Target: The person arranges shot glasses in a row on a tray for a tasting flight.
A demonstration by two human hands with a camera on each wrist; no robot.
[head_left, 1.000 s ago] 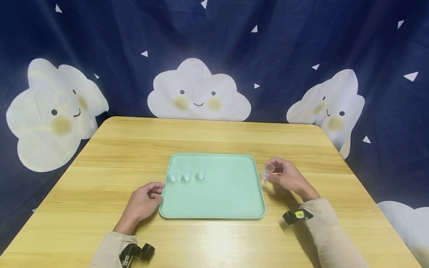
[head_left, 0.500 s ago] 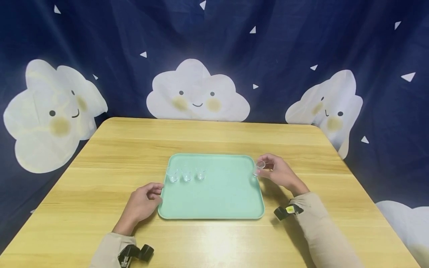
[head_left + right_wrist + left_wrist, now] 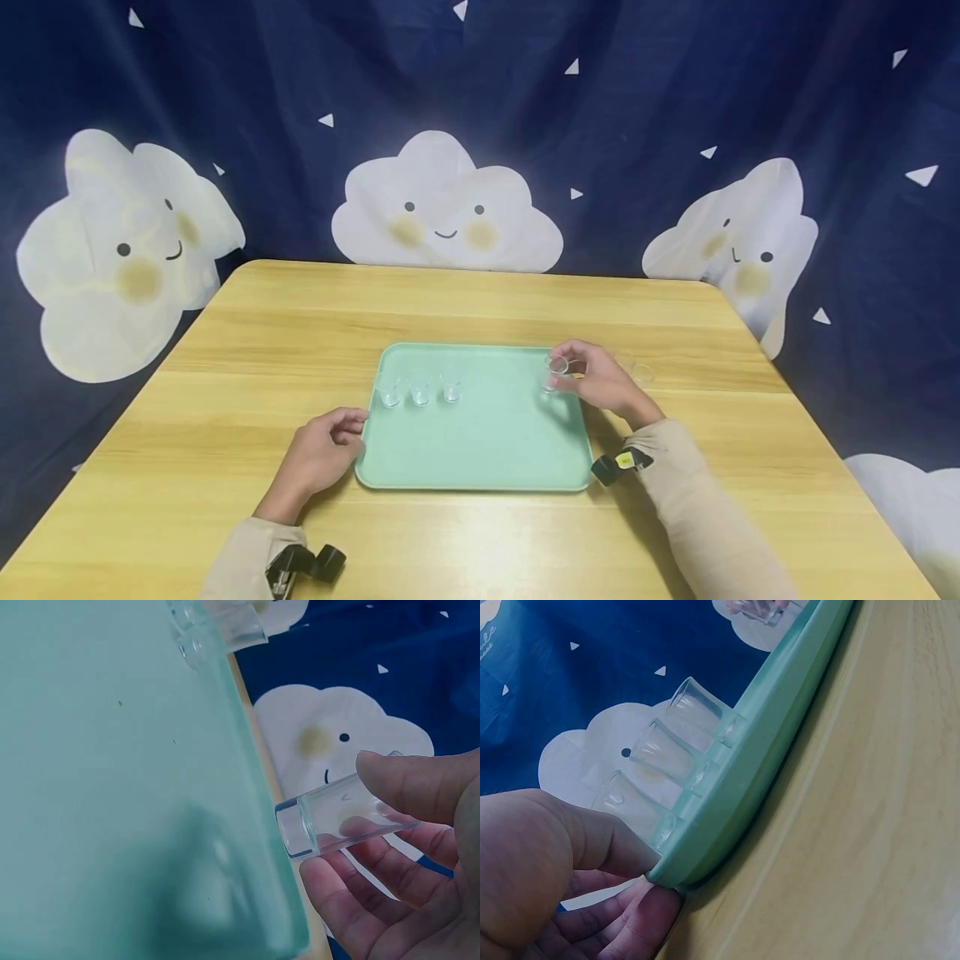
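Observation:
A mint-green tray [image 3: 480, 450] lies on the table with three small clear shot glasses [image 3: 420, 392] standing in a row near its left side. My left hand [image 3: 326, 450] holds the tray's left rim, thumb on top and fingertips at the underside of the edge in the left wrist view. Over the tray's right part, my right hand [image 3: 603, 385] grips another clear shot glass [image 3: 337, 817] between thumb and fingers. That glass is upright in the head view, and its thick base shows in the right wrist view.
Just right of my right hand, faint rims of more clear glasses [image 3: 642, 373] show on the wooden table [image 3: 480, 542], partly behind the hand. A dark blue curtain [image 3: 600, 108] with white clouds hangs behind the table's far edge.
My right hand has carried its shot glass leftward from beside the tray, across the right rim, to above the tray. The left hand and the three standing glasses have stayed in place.

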